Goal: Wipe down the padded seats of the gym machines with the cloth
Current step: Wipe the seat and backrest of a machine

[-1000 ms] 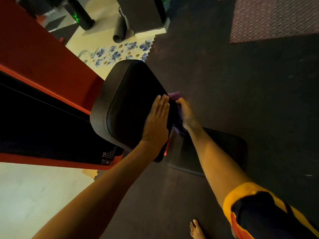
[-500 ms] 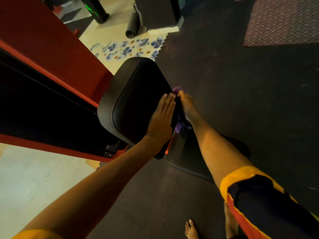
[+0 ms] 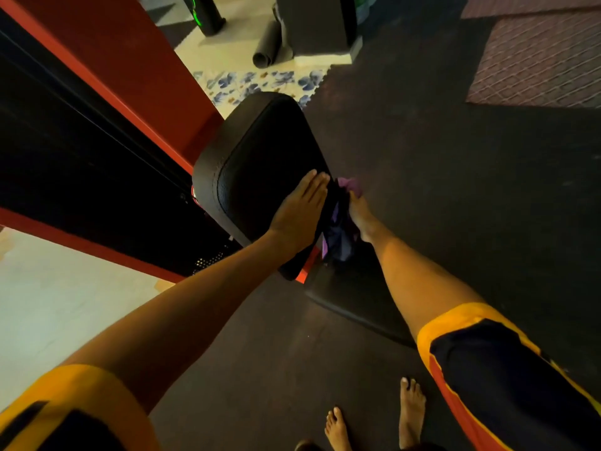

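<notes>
Our bare feet point(image 3: 411, 406) stand on the dark rubber floor point(image 3: 455, 190). A low seat pad point(image 3: 354, 301) lies under our right forearm. Our left hand point(image 3: 299, 216) lies flat, fingers straight, on the tilted black pad point(image 3: 263, 164). Just right of it, our right hand point(image 3: 359, 213) grips the purple cloth point(image 3: 340, 231) against that pad's side edge. Left of both runs the red machine frame point(image 3: 130, 60); farthest off lies a rolled mat point(image 3: 266, 47).

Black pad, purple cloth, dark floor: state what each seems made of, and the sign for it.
The pad looks like vinyl or leather over foam: grained, slight sheen, stitched seam. The cloth is soft matte fabric: it bunches and droops. The floor is probably rubber matting: dull, finely speckled.
</notes>
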Available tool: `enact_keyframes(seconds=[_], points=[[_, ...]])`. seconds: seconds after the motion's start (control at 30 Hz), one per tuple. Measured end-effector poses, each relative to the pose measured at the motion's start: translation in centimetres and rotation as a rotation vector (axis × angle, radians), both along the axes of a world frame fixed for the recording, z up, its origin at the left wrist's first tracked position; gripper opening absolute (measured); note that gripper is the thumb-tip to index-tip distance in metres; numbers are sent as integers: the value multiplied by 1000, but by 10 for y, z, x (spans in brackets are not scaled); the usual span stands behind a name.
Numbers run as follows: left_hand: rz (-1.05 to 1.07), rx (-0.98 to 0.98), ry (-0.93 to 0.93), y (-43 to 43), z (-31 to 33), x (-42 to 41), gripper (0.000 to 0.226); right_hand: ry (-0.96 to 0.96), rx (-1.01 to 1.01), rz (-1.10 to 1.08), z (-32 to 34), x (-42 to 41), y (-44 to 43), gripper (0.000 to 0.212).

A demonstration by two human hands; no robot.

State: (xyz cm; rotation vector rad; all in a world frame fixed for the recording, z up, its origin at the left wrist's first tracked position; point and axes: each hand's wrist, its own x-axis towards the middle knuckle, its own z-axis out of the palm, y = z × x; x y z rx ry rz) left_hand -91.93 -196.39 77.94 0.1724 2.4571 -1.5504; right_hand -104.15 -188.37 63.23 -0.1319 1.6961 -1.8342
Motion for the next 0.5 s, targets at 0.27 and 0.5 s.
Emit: enact_keyframes(seconds=[0.27,0.5], points=[[78,478,84,11,1,-2,54,-57,26,232,30,15,53,39],[511,1487,367,43,-5,-16,50,93,51,223,68,16,101,27]])
